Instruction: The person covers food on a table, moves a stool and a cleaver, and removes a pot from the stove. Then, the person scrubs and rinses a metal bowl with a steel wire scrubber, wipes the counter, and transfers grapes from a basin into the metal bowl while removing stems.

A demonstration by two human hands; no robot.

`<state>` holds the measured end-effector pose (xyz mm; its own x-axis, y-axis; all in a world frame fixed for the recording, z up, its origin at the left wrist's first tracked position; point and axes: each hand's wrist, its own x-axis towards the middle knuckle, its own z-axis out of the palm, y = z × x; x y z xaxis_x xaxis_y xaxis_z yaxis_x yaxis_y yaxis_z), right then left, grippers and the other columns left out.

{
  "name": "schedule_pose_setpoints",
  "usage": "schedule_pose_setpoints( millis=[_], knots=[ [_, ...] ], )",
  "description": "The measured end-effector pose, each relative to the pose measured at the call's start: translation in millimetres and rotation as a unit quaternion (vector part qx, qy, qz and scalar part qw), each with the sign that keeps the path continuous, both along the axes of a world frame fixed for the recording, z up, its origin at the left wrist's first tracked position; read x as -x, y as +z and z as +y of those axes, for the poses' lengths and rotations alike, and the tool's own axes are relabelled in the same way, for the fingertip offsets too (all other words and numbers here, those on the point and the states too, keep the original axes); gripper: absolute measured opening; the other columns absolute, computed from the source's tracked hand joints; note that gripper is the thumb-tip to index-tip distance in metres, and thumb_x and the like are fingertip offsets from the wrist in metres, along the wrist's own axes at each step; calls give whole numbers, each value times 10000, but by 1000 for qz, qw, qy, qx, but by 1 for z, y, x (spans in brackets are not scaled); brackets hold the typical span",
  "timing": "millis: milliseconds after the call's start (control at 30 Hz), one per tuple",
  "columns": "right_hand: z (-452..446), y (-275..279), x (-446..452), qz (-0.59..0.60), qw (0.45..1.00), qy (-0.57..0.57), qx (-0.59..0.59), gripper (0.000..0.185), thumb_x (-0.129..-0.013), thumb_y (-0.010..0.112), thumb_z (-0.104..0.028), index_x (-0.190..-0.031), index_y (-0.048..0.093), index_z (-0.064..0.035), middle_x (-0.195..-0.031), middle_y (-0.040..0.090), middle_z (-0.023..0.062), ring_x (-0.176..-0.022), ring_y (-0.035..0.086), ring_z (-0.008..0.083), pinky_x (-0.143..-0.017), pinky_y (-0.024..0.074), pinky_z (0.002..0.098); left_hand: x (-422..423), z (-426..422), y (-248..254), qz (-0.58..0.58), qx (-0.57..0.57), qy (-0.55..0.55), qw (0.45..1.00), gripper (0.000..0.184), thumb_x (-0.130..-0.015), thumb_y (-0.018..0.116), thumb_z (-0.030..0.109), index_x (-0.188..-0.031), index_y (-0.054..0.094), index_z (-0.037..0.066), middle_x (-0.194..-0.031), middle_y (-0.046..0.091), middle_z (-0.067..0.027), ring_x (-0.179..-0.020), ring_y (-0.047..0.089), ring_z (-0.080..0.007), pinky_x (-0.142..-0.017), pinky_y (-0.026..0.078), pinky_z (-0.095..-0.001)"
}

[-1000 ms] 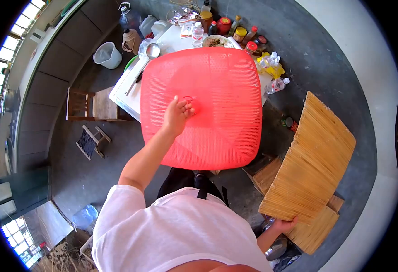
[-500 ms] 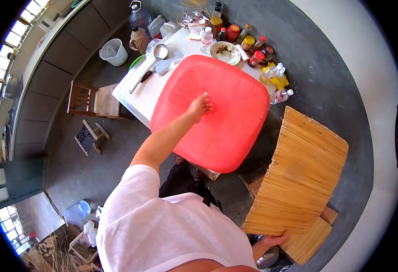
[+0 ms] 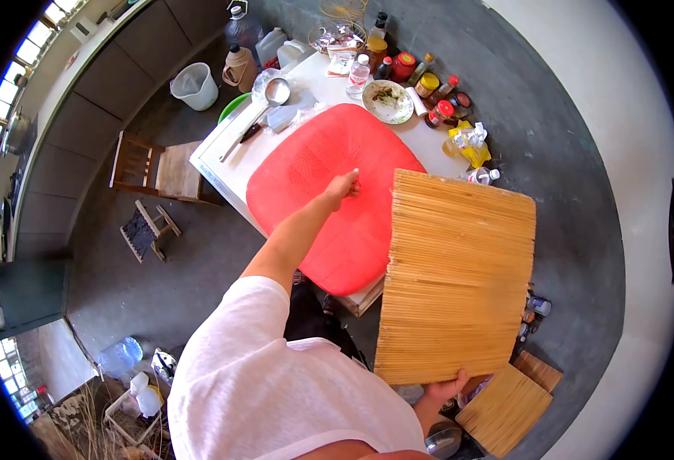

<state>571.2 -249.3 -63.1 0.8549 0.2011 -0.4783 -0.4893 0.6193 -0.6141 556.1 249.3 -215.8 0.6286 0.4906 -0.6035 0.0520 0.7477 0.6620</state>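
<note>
Head view. Biggest first: the white bench (image 3: 233, 180) fills the upper middle, its near part hidden by the red cover (image 3: 352, 238), which reaches past the front edge. Resting there or hanging from the hand, I can't tell. The cover looks smaller to me than a second ago.

The slatted mat (image 3: 459, 276) changed most: it was slanted off to the right, and now it is squarer, swung inward, overlapping the cover's right side from my angle. Contact between them: unclear. I read this as two broad pieces being managed together, neither hand spare.

The plate (image 3: 388, 102), mostly hidden a second ago, now shows whole beyond the cover. Left hand (image 3: 343, 188): fingers curled in at the cover's centre, apparently gripping it there. Right hand (image 3: 446, 388): fingers closed on the mat's lower edge. Water bottle (image 3: 481, 175): partly visible past the mat's top edge.
</note>
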Motion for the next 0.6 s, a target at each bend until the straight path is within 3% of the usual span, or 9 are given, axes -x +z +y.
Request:
schedule_pose_setpoints(
  millis=[167,233,267,333,500,600],
  knots=[
    [35,-13,-14,7,996,80,-44,496,-748,480,-171,-1215,409,-22,-1197,479,119,-1073,468,281,-900,389,421,13,-6,-1,23,-69,-4,997,352,-859,473,364,-796,556,28,-703,515,-41,-639,458,-133,-596,395,-275],
    [49,-15,-18,-1,992,107,-65,497,-748,481,-165,-1217,406,-19,-1199,477,122,-1076,465,280,-900,389,421,27,-11,39,65,-143,-60,986,358,-850,491,328,-989,558,5,-897,574,-51,-806,499,-140,-735,406,-299],
    [56,-15,-19,-10,988,126,-84,498,-748,481,-159,-1219,403,-16,-1200,475,124,-1080,463,280,-900,389,422,28,-10,33,68,-143,-52,986,358,-850,491,328,-989,558,5,-897,574,-51,-806,499,-140,-735,406,-299],
    [61,-19,-22,-16,986,147,-74,478,-764,480,-178,-1211,415,-22,-1196,482,121,-1076,468,276,-903,387,420,32,-10,20,-29,-124,-53,990,386,-841,498,292,-1121,517,27,-1044,572,-55,-909,519,-157,-802,407,-317],
    [66,-28,-29,-1,983,174,-64,465,-775,491,-200,-1205,427,-34,-1200,484,112,-1073,471,270,-906,385,416,40,-12,4,-11,-146,-71,987,394,-828,525,241,-1154,496,21,-1078,566,-81,-991,510,-189,-843,397,-311],
    [79,-30,-28,8,983,172,-63,474,-770,500,-197,-1210,422,-37,-1207,479,110,-1078,467,271,-914,377,426,48,-12,-13,76,-221,-56,971,412,-817,541,218,-1163,477,4,-1068,573,-109,-968,528,-195,-834,406,-309]
  ],
)
